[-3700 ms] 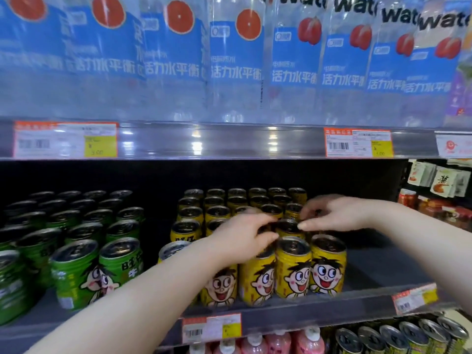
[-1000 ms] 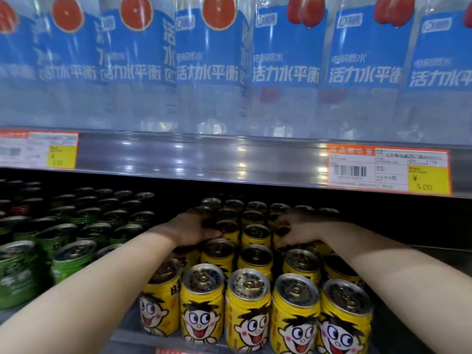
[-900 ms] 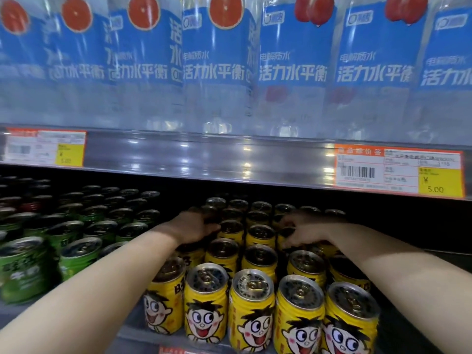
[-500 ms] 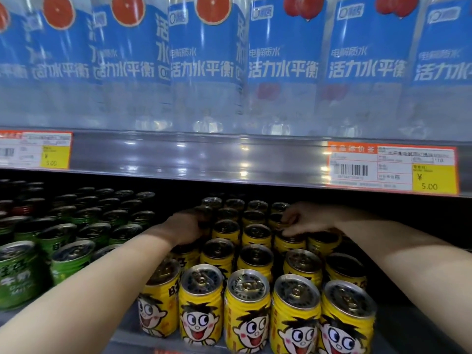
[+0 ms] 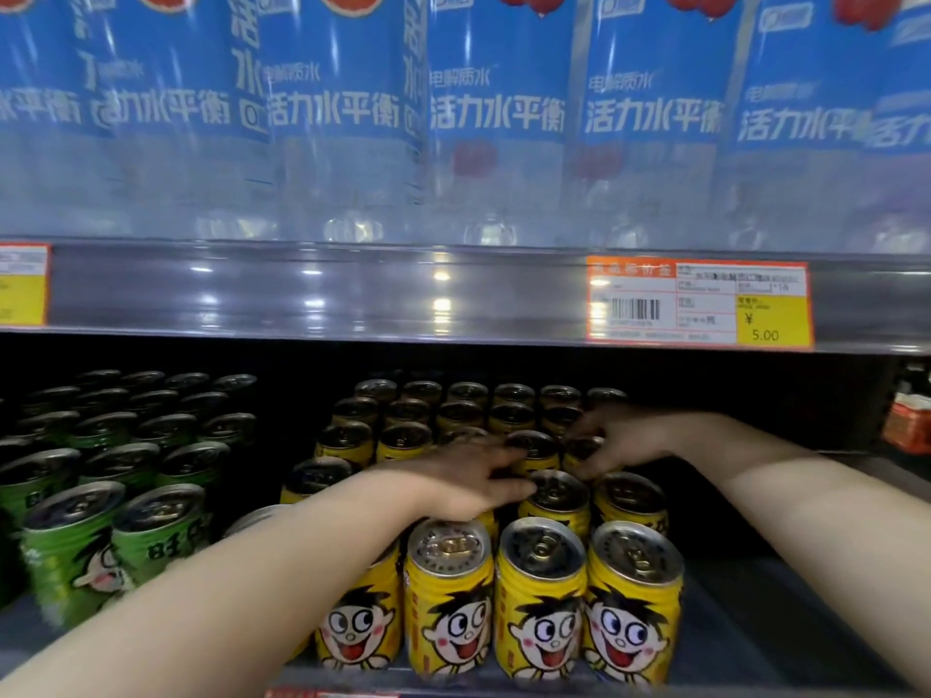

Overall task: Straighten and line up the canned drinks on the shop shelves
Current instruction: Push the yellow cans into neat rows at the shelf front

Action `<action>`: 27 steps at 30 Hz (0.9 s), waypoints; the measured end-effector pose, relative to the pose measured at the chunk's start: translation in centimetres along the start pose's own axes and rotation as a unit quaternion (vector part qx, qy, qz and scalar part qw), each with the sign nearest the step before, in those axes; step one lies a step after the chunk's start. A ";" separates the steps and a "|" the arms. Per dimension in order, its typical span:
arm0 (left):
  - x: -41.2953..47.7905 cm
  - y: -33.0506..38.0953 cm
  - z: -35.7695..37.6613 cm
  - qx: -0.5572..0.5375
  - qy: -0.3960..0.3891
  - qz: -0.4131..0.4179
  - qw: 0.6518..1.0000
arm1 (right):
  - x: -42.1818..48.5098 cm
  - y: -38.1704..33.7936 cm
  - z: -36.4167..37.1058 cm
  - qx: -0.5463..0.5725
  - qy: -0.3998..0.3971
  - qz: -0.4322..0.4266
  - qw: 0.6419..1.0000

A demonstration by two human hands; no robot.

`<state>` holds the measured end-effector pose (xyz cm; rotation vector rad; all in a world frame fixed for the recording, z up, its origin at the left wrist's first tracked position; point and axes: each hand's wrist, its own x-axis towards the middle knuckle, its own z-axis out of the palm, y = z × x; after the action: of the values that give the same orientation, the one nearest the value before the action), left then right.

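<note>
Yellow cartoon-face cans (image 5: pixel 541 596) stand in several rows on the lower shelf (image 5: pixel 745 627). My left hand (image 5: pixel 463 481) lies flat across the can tops of the second row, fingers stretched to the right and touching a can lid (image 5: pixel 556 488). My right hand (image 5: pixel 622 438) reaches in from the right. Its fingers and thumb curl round the top of a yellow can (image 5: pixel 584 448) in the third row. The front row shows three faces forward; my left forearm hides part of the left column.
Green cans (image 5: pixel 116 541) fill the left of the same shelf, with a dark gap between them and the yellow block. The upper shelf rail (image 5: pixel 352 294) with an orange price tag (image 5: pixel 697 302) hangs close overhead; blue-labelled bottles (image 5: pixel 499 108) stand above it.
My left hand has moved from the rear left cans to the right and nearer, and lies over the middle rows. My right hand has shifted slightly forward onto another can.
</note>
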<state>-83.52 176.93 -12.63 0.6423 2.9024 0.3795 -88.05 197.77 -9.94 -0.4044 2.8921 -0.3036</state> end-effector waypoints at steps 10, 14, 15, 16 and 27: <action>-2.0 -1.1 -2.2 -0.023 0.027 -0.012 0.999 | -1.5 -4.5 0.4 -0.038 0.073 -0.130 0.988; -5.8 -4.5 -3.8 -0.015 0.047 -0.099 0.994 | -3.0 -8.6 1.0 -0.012 0.030 -0.197 0.980; -6.9 -5.4 -3.8 -0.015 0.056 -0.112 0.992 | -3.5 -9.5 1.1 -0.022 0.014 -0.213 0.977; -8.0 -6.0 -3.9 -0.021 0.067 -0.117 0.991 | -4.0 -10.3 1.2 -0.036 -0.003 -0.223 0.974; -16.0 -9.4 1.6 -0.231 0.235 -0.086 0.940 | -7.1 -13.7 5.5 -0.106 -0.023 -0.177 0.978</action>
<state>-72.55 162.14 -15.41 0.2399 3.0683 1.2951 -76.74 186.00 -10.85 -0.9528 2.8039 -0.0350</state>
